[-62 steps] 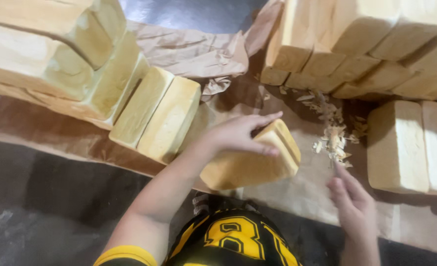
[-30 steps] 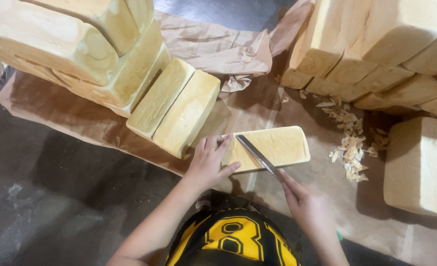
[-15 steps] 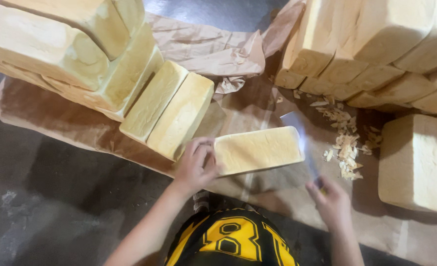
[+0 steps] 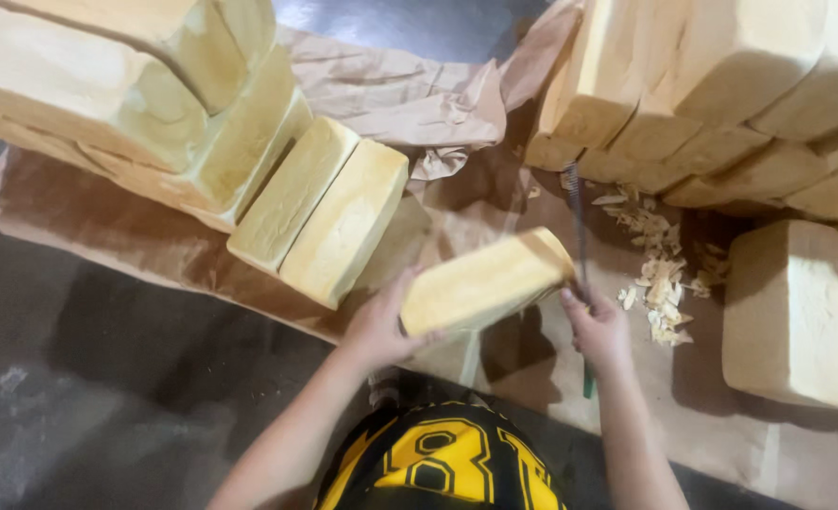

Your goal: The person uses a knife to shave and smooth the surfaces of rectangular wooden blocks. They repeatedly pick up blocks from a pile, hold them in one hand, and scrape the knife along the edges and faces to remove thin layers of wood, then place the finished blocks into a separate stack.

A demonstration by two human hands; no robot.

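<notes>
Since half a second ago the pale yellow block (image 4: 485, 281) has tipped up off the brown paper (image 4: 107, 227), and the knife (image 4: 578, 246) now stands at its right end. Nearest, the left hand (image 4: 376, 326) is closed around the block's left end; the right hand (image 4: 597, 326) is clenched on the knife's green handle. The block looks firm, dense and smooth-sided, best gripped across its short ends. Shavings (image 4: 655, 283) lie just right. Beyond, stacked blocks (image 4: 721, 85) rise.

Pale yellow block (image 4: 480, 280), brown paper (image 4: 400, 94), green-handled knife (image 4: 580, 246).
</notes>
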